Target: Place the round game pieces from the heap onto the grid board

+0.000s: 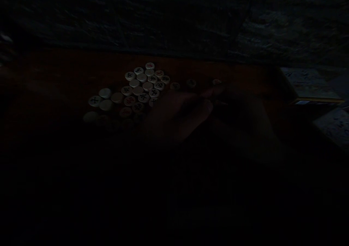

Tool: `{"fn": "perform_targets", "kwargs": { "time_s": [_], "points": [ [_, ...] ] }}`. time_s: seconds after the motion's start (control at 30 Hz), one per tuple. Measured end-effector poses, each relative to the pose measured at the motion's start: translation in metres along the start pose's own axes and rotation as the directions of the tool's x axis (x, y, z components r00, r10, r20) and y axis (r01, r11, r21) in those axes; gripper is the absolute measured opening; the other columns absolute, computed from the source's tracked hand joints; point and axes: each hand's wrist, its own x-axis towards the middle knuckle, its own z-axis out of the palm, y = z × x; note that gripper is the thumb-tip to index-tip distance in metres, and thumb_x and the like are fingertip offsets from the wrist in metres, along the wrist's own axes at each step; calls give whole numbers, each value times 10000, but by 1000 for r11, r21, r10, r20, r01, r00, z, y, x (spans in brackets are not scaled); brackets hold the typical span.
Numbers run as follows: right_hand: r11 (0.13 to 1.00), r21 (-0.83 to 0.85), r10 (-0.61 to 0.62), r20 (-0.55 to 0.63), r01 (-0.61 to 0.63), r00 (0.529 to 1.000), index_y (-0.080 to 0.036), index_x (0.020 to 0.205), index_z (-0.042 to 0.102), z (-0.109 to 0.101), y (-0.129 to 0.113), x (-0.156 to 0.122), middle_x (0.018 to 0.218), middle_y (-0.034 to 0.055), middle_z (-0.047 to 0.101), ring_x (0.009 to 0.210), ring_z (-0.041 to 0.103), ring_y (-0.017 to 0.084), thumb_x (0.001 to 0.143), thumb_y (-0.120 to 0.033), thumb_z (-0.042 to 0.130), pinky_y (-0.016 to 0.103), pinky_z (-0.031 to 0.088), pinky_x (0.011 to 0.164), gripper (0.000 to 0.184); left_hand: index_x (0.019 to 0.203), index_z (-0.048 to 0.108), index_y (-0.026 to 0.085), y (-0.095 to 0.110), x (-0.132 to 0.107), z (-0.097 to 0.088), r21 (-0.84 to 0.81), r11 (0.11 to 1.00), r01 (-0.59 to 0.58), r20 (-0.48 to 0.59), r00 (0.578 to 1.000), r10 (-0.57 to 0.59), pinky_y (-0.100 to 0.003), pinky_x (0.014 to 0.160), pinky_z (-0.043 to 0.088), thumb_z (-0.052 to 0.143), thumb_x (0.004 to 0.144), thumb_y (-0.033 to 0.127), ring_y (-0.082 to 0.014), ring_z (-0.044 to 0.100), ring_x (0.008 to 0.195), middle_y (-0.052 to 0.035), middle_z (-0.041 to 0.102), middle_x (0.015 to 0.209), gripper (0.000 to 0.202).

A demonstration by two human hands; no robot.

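Observation:
The view is very dark. My left hand (177, 116) reaches over the right edge of a cluster of round Chinese chess pieces (143, 97), its fingers and thumb drawn together. Close beside it, my right hand (245, 118) curls inward, and the fingertips of both hands meet or nearly meet. Whatever lies between the fingers is too dark to make out. Just beyond the hands are a few separate pieces, among them a dark-marked piece (191, 83) and a red-marked piece (217, 81). Some pieces bear red or black characters, while others show blank faces.
The pieces lie on a reddish-brown wooden surface (71, 71), whose far edge borders a dark, mottled area (174, 20). At the right stands a pale patterned panel (308, 82) with a yellowish edge. Deep shadow hides the near side.

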Motion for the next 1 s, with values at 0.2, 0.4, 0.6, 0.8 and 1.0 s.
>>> {"fn": "perform_targets", "kwargs": {
  "time_s": [0.2,0.4,0.6,0.8,1.0],
  "points": [
    [999,38,-22,16,21,1000,-280,1139,683,1,1,0,1083,15,774,1025,754,207,890,-192,758,369,630,889,275,922,797,213,4,0,0,3,1000,11,7,1000,-11,-302,812,606,587,1005,338,-216,776,936,-2,813,941,259],
    [999,42,-15,46,13,999,-276,1147,692,-1,2,1,1089,20,783,1014,761,209,882,-219,785,353,632,868,286,919,792,207,4,0,0,-30,999,18,16,1000,-18,-288,800,606,575,1011,329,-205,775,927,5,818,942,266],
    [999,46,-18,23,17,1000,-274,1141,690,0,1,0,1082,18,778,1007,761,207,903,-245,777,349,623,861,255,922,793,194,3,1,-1,-24,1000,6,22,1000,-5,-278,807,600,583,1008,324,-192,770,904,2,817,949,262],
    [998,51,-26,21,25,999,-273,1131,695,0,3,1,1102,17,771,1022,755,210,885,-238,794,356,621,894,268,886,779,195,4,0,0,4,1000,4,16,1000,-4,-300,810,604,566,1012,325,-208,768,923,-4,809,917,278],
    [998,46,-39,22,38,999,-273,1126,689,0,2,1,1082,16,771,1014,756,207,898,-212,761,355,620,882,247,899,778,196,3,0,-1,-9,1000,11,21,1000,-11,-263,693,571,573,1010,335,-188,764,848,6,807,896,271]
  ]
}}
